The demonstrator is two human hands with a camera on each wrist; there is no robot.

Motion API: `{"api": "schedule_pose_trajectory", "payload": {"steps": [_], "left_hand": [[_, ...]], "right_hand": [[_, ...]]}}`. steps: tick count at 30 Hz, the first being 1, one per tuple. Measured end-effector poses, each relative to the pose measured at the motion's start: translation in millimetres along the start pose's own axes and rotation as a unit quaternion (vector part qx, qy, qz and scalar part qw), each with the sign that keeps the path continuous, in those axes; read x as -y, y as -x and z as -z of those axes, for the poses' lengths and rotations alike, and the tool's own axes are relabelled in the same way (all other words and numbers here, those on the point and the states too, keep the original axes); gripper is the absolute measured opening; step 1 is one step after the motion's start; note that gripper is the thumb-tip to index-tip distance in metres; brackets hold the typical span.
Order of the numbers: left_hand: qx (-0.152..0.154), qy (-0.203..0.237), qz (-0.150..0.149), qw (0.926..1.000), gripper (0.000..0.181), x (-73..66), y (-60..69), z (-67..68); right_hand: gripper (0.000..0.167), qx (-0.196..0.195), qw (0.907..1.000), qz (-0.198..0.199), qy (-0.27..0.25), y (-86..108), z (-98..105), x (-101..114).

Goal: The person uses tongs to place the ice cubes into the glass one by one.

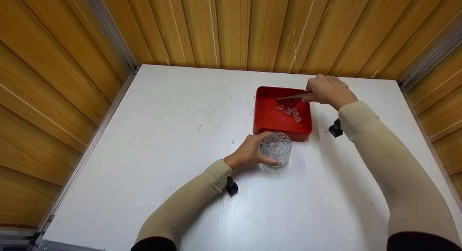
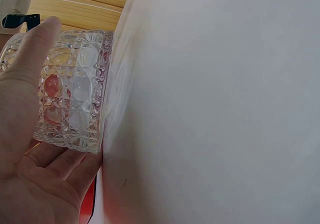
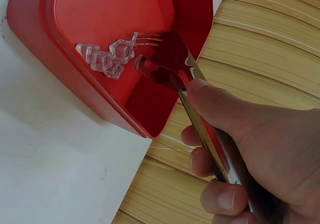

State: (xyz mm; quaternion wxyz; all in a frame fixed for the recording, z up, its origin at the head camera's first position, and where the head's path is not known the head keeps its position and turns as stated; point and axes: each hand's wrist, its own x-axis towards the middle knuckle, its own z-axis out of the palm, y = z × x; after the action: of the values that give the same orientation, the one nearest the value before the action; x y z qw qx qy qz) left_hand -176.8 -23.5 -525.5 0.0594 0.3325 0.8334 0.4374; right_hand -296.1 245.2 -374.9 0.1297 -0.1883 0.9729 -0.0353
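My right hand (image 1: 329,90) grasps metal tongs (image 3: 206,134), jaws apart, tips over the clear cubes (image 3: 104,61); whether the tips touch one cannot be determined. The cubes lie on the floor of the red tray (image 1: 267,115), toward its right wall. The tray sits near the far edge of the tabletop (image 1: 195,135), right of centre. At its near edge, my left hand (image 1: 251,151) grips the patterned glass (image 1: 277,148). Progress, as judged: tongs positioned, glass steadied; several cubes are left to lift. The glass's contents cannot be confirmed through its pattern.
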Motion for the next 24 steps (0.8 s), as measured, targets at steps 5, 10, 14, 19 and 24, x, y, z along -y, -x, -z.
{"api": "schedule_pose_trajectory", "payload": {"steps": [5,10,14,19,24], "left_hand": [[0.0,0.006,-0.002,1.0,0.084,-0.4,-0.8,-0.7],[0.0,0.023,-0.018,0.9996,0.082,1.2,-1.3,-1.6],[-0.002,0.024,-0.017,0.9996,0.082,1.6,-0.2,-2.5],[-0.003,0.025,-0.013,0.9996,0.082,0.5,0.2,-3.5],[-0.004,0.015,-0.016,0.9997,0.082,-0.4,-0.2,-3.9]], "right_hand": [[0.027,-0.007,1.0,0.001,0.006,-1.8,-3,1],[0.027,-0.013,0.9997,0.005,0.019,-5.0,-5,5],[0.027,-0.016,0.9996,0.006,0.023,-7.7,-5,7],[0.027,-0.016,0.9998,-0.001,0.01,-9.8,-5,9],[0.028,-0.012,0.9998,-0.013,0.001,-11.0,-4,9]]}}
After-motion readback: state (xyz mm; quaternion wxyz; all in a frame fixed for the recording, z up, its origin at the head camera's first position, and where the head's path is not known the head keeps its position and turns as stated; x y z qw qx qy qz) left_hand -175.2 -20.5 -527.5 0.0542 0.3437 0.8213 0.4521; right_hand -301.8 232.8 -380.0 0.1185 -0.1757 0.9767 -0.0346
